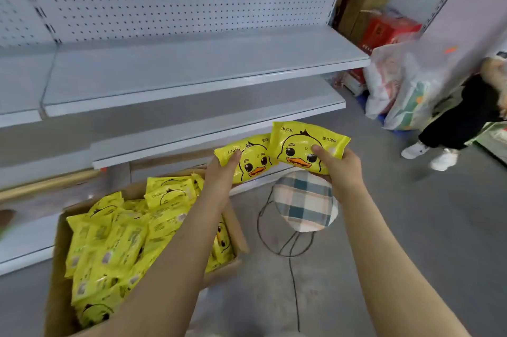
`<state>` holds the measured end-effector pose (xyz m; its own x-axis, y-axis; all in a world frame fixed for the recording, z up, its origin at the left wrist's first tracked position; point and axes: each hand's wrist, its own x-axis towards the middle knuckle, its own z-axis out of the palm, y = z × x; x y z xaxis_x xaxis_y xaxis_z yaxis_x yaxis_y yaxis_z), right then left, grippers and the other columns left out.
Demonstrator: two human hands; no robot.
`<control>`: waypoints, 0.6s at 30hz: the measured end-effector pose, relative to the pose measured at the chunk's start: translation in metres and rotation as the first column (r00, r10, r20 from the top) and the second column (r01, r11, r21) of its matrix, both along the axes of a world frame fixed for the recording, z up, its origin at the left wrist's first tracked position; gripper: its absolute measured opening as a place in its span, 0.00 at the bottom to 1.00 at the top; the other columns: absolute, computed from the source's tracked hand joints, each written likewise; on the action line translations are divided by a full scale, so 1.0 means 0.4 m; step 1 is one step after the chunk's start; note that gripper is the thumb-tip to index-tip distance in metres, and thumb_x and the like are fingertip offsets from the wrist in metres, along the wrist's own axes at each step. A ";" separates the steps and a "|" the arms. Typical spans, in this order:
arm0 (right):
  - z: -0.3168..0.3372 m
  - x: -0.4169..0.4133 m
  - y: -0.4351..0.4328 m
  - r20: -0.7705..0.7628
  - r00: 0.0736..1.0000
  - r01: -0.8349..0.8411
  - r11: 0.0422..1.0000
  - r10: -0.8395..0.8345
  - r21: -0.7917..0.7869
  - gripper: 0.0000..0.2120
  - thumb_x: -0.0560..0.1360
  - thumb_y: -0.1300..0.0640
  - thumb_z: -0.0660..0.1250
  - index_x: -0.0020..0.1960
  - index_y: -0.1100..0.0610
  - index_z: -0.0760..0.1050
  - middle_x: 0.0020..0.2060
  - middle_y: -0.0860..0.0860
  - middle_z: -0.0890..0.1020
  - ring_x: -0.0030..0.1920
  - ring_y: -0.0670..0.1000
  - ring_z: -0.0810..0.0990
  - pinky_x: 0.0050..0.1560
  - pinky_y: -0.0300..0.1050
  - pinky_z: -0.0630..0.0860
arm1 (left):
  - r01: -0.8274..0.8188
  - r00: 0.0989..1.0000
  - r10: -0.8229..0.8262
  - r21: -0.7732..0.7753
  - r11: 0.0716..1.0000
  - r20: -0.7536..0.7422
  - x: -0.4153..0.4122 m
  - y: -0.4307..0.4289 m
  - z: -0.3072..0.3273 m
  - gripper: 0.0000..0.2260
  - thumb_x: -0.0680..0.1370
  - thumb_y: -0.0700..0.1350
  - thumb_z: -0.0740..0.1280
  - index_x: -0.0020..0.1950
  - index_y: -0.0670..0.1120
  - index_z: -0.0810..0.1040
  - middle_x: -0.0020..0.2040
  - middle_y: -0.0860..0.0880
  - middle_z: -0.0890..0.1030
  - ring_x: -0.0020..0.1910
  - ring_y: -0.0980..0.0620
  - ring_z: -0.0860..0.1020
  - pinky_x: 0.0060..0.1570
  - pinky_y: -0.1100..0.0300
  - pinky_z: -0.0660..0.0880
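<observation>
Stocking looks barely begun: no packet lies on the grey metal shelves [192,70] yet, and the brown cardboard box [59,268] is heaped with yellow packets [115,249]. The left hand [222,172] pinches one flat yellow plastic duck-face packet [252,163] by its corner. The right hand [343,169] grips a second duck-face packet [299,144] (thumb on top, fingers curled beneath), both in the air before the lower shelf edge.

Even indoor light, faint shadows. My glossy yellow duck-print packets [307,147] look sharp; grey metal shelves [192,67] bow, blurring leftward.
</observation>
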<state>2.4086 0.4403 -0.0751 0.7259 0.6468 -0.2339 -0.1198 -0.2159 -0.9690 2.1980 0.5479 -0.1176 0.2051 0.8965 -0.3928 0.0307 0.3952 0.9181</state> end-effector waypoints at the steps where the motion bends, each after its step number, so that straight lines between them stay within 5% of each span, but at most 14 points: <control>1: 0.020 0.061 -0.023 -0.002 1.000 -0.008 1.000 0.008 0.027 0.14 0.69 0.55 0.76 0.52 0.57 0.79 0.44 0.55 0.85 0.44 0.55 0.85 0.46 0.57 0.82 | 0.008 0.999 -0.009 0.011 1.000 0.033 0.069 -0.018 0.020 0.16 0.74 0.57 0.69 0.58 0.52 0.75 0.59 0.50 0.79 0.60 0.47 0.77 0.60 0.48 0.73; 4: 0.084 0.216 -0.082 -0.012 1.000 0.002 0.995 0.000 0.104 0.17 0.71 0.57 0.74 0.58 0.57 0.76 0.48 0.55 0.84 0.45 0.55 0.85 0.41 0.52 0.82 | 0.051 0.991 -0.054 0.035 0.998 0.121 0.241 -0.065 0.095 0.10 0.75 0.54 0.69 0.54 0.54 0.76 0.56 0.47 0.81 0.52 0.49 0.80 0.54 0.47 0.78; 10: 0.197 0.427 -0.105 -0.008 1.000 -0.022 0.978 0.024 0.205 0.12 0.72 0.58 0.73 0.55 0.54 0.78 0.45 0.51 0.85 0.41 0.51 0.85 0.33 0.44 0.80 | 0.031 0.989 -0.046 0.104 0.994 0.141 0.447 -0.074 0.235 0.06 0.75 0.52 0.70 0.48 0.52 0.78 0.51 0.48 0.83 0.48 0.49 0.82 0.45 0.53 0.80; 14: 0.222 0.517 -0.052 0.000 1.000 -0.011 0.971 0.011 0.239 0.09 0.71 0.58 0.74 0.50 0.52 0.79 0.43 0.50 0.86 0.41 0.50 0.85 0.34 0.45 0.80 | 0.045 0.990 -0.068 0.181 0.983 0.125 0.530 -0.015 0.278 0.05 0.75 0.51 0.70 0.47 0.52 0.78 0.49 0.50 0.83 0.48 0.49 0.82 0.49 0.52 0.79; 18: 0.209 0.582 0.008 -0.070 0.998 0.021 0.971 -0.004 0.237 0.08 0.71 0.59 0.74 0.48 0.51 0.79 0.40 0.48 0.86 0.40 0.51 0.85 0.38 0.49 0.82 | 0.057 0.988 -0.086 0.209 0.976 0.131 0.599 0.068 0.294 0.04 0.75 0.51 0.70 0.46 0.53 0.79 0.45 0.54 0.84 0.42 0.53 0.83 0.38 0.59 0.79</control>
<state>2.6415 0.4436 0.0084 0.7216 0.6810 -0.1247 -0.1894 0.0210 -0.9817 2.4376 0.5751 0.0001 0.3109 0.9358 -0.1663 -0.0809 0.2004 0.9764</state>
